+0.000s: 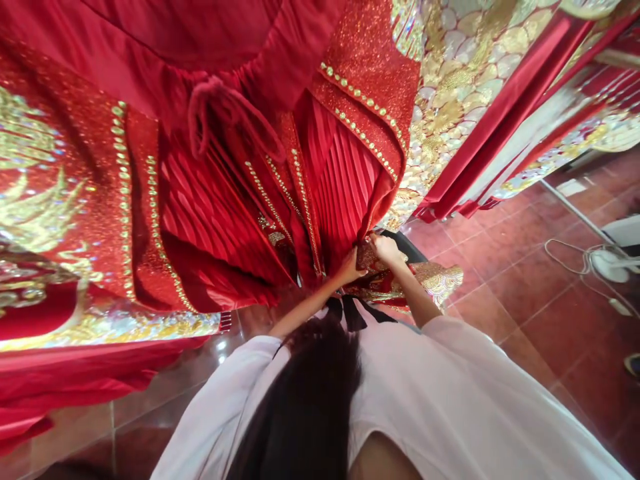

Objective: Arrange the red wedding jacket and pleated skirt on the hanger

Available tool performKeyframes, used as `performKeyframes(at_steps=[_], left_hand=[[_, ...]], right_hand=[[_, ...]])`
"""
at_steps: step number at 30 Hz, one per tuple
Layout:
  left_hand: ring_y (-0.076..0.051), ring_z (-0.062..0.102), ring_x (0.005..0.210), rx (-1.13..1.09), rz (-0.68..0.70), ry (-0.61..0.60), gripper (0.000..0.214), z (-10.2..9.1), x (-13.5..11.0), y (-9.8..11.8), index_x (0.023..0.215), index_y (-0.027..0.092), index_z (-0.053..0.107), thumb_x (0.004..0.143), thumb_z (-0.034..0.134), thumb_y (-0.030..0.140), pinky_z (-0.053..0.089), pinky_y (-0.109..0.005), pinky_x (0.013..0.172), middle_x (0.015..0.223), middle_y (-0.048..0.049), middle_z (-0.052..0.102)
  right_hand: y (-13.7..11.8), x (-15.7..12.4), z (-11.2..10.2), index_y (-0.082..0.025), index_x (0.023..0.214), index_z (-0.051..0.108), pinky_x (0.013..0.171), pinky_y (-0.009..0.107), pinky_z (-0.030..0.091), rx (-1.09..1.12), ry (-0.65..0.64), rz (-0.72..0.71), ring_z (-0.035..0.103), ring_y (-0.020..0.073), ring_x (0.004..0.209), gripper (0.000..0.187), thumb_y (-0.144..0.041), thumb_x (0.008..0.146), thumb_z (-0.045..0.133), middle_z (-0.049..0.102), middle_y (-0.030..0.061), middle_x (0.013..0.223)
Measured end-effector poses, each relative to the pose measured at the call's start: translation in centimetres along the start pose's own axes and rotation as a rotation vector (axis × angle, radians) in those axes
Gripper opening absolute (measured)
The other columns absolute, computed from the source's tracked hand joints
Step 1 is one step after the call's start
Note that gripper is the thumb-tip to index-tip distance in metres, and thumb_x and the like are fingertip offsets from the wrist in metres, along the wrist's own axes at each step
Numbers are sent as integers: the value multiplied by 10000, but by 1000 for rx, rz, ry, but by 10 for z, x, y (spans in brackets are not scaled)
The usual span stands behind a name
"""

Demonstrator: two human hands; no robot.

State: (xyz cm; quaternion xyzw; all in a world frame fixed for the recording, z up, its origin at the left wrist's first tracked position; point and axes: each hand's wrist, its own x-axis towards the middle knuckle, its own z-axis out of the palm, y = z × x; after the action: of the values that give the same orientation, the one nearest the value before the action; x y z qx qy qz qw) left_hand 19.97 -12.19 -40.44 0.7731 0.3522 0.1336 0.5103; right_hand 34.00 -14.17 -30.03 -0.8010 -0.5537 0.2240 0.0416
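A red costume skirt [345, 167] with pleats, glitter panels and rows of gold studs hangs in front of me. At its lower part, my left hand [349, 269] curls against a gold-and-red embroidered piece of the costume [440, 283], its thumb and fingers on either side of the cloth. Just to the right, my right hand [387, 251] is closed in a fist on the upper edge of that same piece. My fingertips are partly hidden by the folds. A drawstring bow [213, 110] of red cord hangs from the gathered waist above.
More costumes with gold scale patterns [460, 87] and red cloth hang at the right. Sequined red-and-gold cloth [75, 320] hangs at the left. On the tiled floor [545, 293], a white cable [580, 267] lies by a white stand base [607, 265] and a metal bar.
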Motion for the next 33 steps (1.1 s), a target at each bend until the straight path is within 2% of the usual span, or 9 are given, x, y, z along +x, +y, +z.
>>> performKeyframes(at_steps=[4,9,13,16,18,21,23,27,33], left_hand=[[-377,337,1326,-9,133,76,934,-2,1,18,1335,65,417,535,852,276,290,-485,1111,1394,-238,391],[-222,616,863,14,321,245,204,-41,-26,51,908,121,630,827,593,304,482,-355,852,896,-119,653],[-192,607,783,81,533,393,265,-105,-82,79,813,151,638,892,502,365,492,-318,752,791,-86,653],[-175,625,850,337,888,687,162,-153,-130,106,974,189,648,912,516,261,503,-295,775,873,-57,676],[-171,632,846,514,942,829,219,-177,-160,124,1102,198,622,921,501,221,513,-282,743,902,-62,672],[-185,634,862,670,812,936,299,-197,-202,140,1201,202,587,934,471,268,522,-293,725,950,-81,658],[-192,633,859,713,703,1065,307,-203,-227,144,1169,207,613,913,499,333,526,-307,735,952,-78,655],[-214,636,877,509,558,1426,177,-204,-261,146,928,188,670,795,626,296,534,-353,796,923,-56,663],[-179,646,767,229,147,960,271,-205,-267,130,974,151,618,713,676,197,539,-265,689,873,-48,661]], right_hand=[[-14,-43,-14,-90,1183,593,894,351,438,-59,77,57,614,296,1015,400,-299,951,343,641,203,1060],[-48,-105,-58,-179,1270,569,1006,354,440,167,313,-322,582,231,1132,419,-353,954,356,582,112,1243],[-65,-121,-119,-211,1384,463,1082,335,392,247,-60,-952,413,201,1325,487,-405,939,428,354,63,1466],[-81,-105,-151,-222,1485,281,1085,306,377,86,-327,-1176,319,183,1377,549,-257,947,389,267,54,1508],[-97,-88,-158,-214,1475,302,1009,287,426,-37,-355,-1228,419,182,1287,590,-183,900,434,344,78,1455],[-129,-61,-157,-153,1114,639,873,313,445,-182,-196,-1235,525,189,1026,284,-225,864,526,564,104,1132],[-151,-48,-157,-123,802,645,870,322,415,-144,-102,-1299,511,182,965,207,-289,877,545,591,91,957],[-187,-48,-171,-115,820,587,667,195,397,112,-179,-1470,502,68,682,301,-325,960,425,571,17,737],[-241,-95,-192,-108,880,611,593,194,347,-83,394,-1575,537,77,658,410,-363,997,313,571,30,729]])
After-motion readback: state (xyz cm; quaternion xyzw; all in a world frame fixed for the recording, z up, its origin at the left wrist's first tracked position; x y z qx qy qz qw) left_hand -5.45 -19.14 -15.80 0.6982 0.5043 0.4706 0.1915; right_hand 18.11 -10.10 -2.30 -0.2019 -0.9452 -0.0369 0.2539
